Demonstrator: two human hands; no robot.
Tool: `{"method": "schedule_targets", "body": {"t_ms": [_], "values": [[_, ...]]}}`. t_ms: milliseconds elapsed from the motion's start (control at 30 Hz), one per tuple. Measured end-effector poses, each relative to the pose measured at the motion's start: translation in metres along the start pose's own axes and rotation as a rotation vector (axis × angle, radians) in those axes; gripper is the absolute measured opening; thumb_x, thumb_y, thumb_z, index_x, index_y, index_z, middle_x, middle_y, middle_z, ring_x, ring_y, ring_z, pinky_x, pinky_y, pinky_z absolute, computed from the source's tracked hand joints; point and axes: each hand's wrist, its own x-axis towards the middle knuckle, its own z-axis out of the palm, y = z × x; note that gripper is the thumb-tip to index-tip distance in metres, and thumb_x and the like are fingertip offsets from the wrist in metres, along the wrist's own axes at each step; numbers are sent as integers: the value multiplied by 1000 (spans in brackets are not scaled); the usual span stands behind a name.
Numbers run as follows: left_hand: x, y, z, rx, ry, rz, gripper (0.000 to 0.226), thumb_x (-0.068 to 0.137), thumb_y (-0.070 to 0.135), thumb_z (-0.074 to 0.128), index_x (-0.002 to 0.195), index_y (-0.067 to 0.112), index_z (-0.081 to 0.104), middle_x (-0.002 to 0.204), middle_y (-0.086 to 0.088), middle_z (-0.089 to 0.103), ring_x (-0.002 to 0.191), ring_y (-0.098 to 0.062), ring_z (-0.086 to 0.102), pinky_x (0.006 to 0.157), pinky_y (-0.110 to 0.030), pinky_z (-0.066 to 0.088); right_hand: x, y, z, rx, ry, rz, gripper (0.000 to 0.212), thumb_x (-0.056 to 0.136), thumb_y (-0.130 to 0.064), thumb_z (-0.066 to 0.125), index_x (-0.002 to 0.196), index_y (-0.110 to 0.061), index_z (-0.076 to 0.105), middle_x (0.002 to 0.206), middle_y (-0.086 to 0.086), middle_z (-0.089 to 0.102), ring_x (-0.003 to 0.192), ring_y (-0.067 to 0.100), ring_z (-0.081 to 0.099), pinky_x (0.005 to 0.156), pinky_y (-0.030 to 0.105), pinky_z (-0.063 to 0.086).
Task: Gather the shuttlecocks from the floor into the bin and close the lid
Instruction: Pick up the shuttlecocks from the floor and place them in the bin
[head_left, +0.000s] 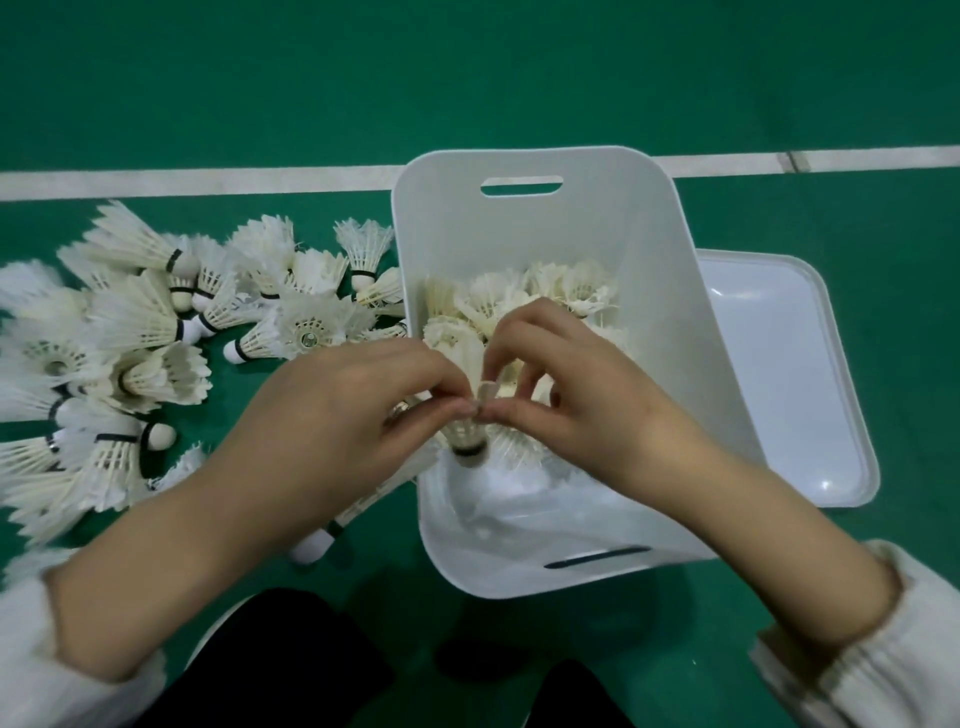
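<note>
Shuttlecocks (519, 301) partly fill the bin (649, 249), a bigger heap (156, 322) waits on the floor (519, 78) by its left wall, lid (779, 364) off, left hand (353, 410) and right hand (566, 400) together pinching one shuttlecock (467, 434) above it.

- White bin (524, 234) stands open on the green floor, with a handle slot at each end.
- Feathered shuttlecocks (519, 299) are heaped in its far half.
- One shuttlecock (466, 434) is over the bin, cork down, feathers pinched by both hands (337, 410) (566, 400).
- Loose shuttlecocks (145, 322) are scattered on the floor left of the bin.
- Lid (779, 364) lies flat, right of the bin.
</note>
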Motion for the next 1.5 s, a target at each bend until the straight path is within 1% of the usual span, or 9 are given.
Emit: {"method": "schedule_targets", "body": {"t_ms": [100,267,500,767,967,1133,1267,1367,1500], "values": [[-2,7,0,-99,83,-97,25,84,49,53,104,33,54,71,40,49,56,11,48,55,-2,36,-1,9,-12,15,103,63,8,79,-28,68,80,-26,61,100,-12,48,75,7,57,65,10,40],[-7,-2,-7,-239,261,-199,37,81,58,52,111,41,38,81,15,48,62,-7,53,52,-15,42,7,30,-51,-138,331,202,12,84,-29,64,79,-21,59,106,-11,48,67,5,53,64,5,37],[-11,-27,-11,-58,222,-190,14,84,48,48,84,34,50,84,12,54,76,-1,54,61,-26,42,50,79,-47,-205,281,430,13,89,-22,59,90,-9,61,85,9,66,78,28,63,67,39,51],[-14,-35,-9,-42,207,-160,21,84,42,49,83,25,60,78,14,57,75,-5,55,65,-26,42,75,73,-33,-123,464,376,16,90,-19,57,90,-4,62,81,6,61,73,19,55,69,32,44],[-13,-38,-9,-55,210,-145,19,84,41,51,84,24,61,81,15,56,75,-5,56,65,-26,43,80,100,-4,-168,173,481,16,91,-20,57,95,-8,65,88,3,63,81,19,56,74,30,44],[-12,-38,-11,-39,237,-134,22,84,39,52,83,20,64,85,12,57,77,-7,54,69,-31,43,84,107,7,-168,143,517,14,91,-20,56,96,-11,65,80,-12,59,84,17,55,75,29,42],[-10,-37,-12,-10,231,-150,22,84,39,52,84,20,64,85,11,57,81,-6,51,72,-20,40,76,80,-2,-332,183,414,28,91,-25,55,118,-18,55,122,2,51,93,19,58,87,37,47],[-8,-36,-13,-2,222,-127,22,85,38,51,85,20,63,84,11,56,81,-6,50,74,-11,37,60,28,-12,-90,243,134,28,90,-18,56,118,-24,54,119,-13,48,79,1,54,75,17,47],[-5,-31,-13,-44,201,-65,22,85,38,52,89,19,64,85,10,56,81,-8,54,73,-20,41,47,-23,8,39,-49,-157,37,85,-9,62,120,-16,54,111,-14,48,78,-7,50,70,6,39]]}}
